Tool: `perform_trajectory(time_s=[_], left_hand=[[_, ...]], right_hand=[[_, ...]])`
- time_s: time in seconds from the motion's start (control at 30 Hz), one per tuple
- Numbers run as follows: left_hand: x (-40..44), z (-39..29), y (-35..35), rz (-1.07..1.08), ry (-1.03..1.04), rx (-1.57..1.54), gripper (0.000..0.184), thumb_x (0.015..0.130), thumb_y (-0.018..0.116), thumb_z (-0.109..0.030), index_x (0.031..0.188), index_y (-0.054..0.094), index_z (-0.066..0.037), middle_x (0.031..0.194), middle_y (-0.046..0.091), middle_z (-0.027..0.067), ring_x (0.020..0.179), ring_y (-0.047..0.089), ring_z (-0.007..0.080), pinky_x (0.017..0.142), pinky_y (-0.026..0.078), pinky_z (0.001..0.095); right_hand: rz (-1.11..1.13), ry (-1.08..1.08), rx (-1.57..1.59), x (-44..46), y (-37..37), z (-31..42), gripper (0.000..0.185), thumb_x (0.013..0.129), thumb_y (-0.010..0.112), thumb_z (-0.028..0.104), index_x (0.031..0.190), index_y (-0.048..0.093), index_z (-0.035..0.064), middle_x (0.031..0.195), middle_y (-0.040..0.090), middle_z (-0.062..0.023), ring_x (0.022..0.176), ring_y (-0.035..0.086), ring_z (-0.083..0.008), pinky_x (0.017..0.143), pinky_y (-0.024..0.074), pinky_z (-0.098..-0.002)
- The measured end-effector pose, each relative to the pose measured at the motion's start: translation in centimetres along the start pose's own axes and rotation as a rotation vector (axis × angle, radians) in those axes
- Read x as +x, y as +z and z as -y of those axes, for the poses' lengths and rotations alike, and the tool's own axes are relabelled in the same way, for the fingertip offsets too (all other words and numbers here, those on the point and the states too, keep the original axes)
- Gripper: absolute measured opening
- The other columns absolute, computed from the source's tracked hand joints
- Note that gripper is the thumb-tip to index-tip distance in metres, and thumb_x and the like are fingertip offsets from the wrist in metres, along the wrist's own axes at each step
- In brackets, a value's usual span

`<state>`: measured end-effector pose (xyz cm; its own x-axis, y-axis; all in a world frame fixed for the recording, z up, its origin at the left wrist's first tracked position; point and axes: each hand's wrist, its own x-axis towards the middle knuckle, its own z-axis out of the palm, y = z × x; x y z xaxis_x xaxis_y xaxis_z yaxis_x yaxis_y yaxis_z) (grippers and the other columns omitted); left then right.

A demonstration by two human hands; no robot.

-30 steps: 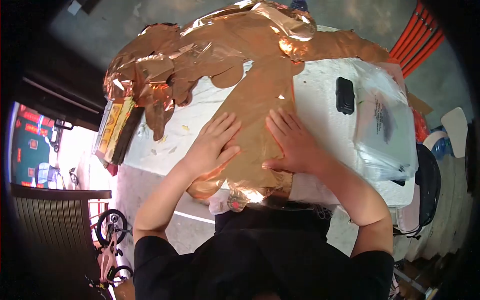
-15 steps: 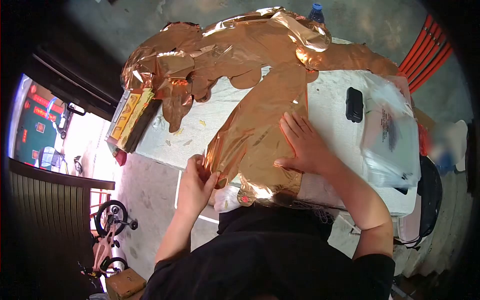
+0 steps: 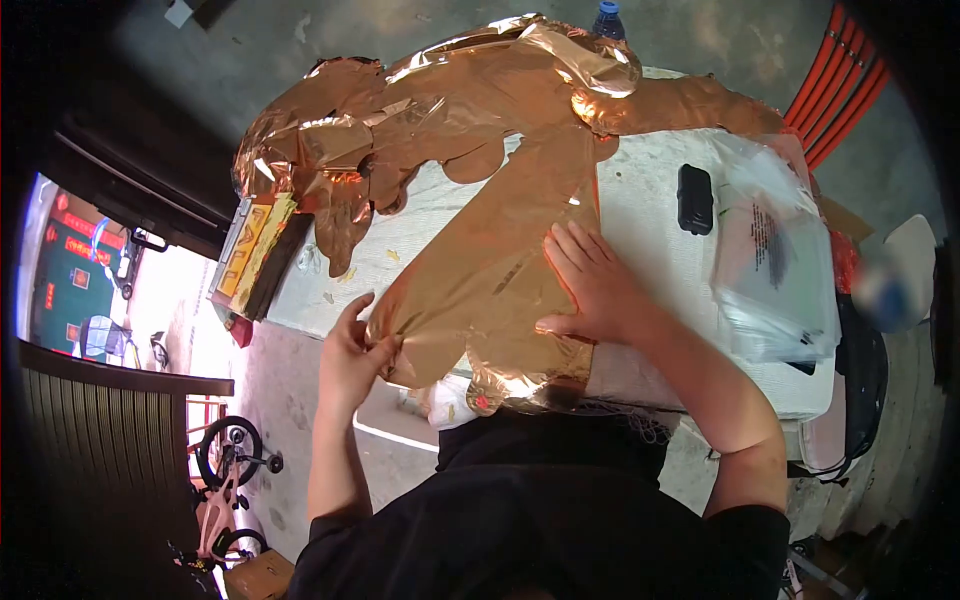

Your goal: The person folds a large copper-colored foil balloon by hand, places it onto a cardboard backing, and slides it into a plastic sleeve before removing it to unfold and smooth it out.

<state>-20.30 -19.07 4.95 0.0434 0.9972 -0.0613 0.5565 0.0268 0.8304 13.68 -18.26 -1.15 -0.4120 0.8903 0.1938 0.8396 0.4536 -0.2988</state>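
A shiny copper-coloured foil balloon (image 3: 490,255), flat and deflated, lies across the white-covered table, with one broad section reaching toward my body. My right hand (image 3: 595,285) rests flat on the right part of that section, fingers spread. At the lower left, my left hand (image 3: 350,350) pinches the edge of the foil between thumb and fingers and holds it out to the left. More crumpled copper foil (image 3: 440,110) with rounded lobes stretches along the far side of the table. The fold under my left fingertips is partly hidden.
On the right lie a black case (image 3: 695,200) and a stack of clear plastic bags (image 3: 775,285). Yellow boxes (image 3: 262,250) stand at the table's left edge. A blue-capped bottle (image 3: 608,20) is beyond the far edge, and red tubes (image 3: 835,85) are at the upper right.
My left hand has moved left and slightly up, drawing the bunched foil edge outward so that it now lies spread and flatter. The right hand keeps its place on the foil.
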Motion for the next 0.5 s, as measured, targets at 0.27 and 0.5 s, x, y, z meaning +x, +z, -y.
perform_trajectory(time_s=[0.27, 0.5], left_hand=[[-2.2, -4.5, -0.4, 0.2, 0.088, -0.161, 0.01, 0.084, 0.069, -0.003, 0.085, 0.06, 0.001, 0.079, 0.065, 0.0048, 0.067, 0.058, 0.0079, 0.058, 0.047, 0.0221], [-1.4, -9.0, 1.9, 0.053, 0.346, 0.271, 0.022, 0.084, 0.068, -0.009, 0.1, 0.054, -0.002, 0.074, 0.061, 0.012, 0.064, 0.059, 0.0149, 0.057, 0.046, 0.0287]], right_hand=[[-0.04, -0.032, 0.003, -0.1, -0.1, 0.1, 0.104, 0.071, 0.065, 0.063, 0.143, 0.033, -0.0044, 0.151, 0.028, -0.0213, 0.143, 0.02, -0.0356, 0.117, 0.0165, -0.0447], [0.004, -0.003, 0.019, 0.2, -0.6, 0.4, 0.102, 0.07, 0.068, 0.059, 0.142, 0.034, -0.0053, 0.151, 0.028, -0.0222, 0.143, 0.021, -0.0355, 0.117, 0.0174, -0.0443]])
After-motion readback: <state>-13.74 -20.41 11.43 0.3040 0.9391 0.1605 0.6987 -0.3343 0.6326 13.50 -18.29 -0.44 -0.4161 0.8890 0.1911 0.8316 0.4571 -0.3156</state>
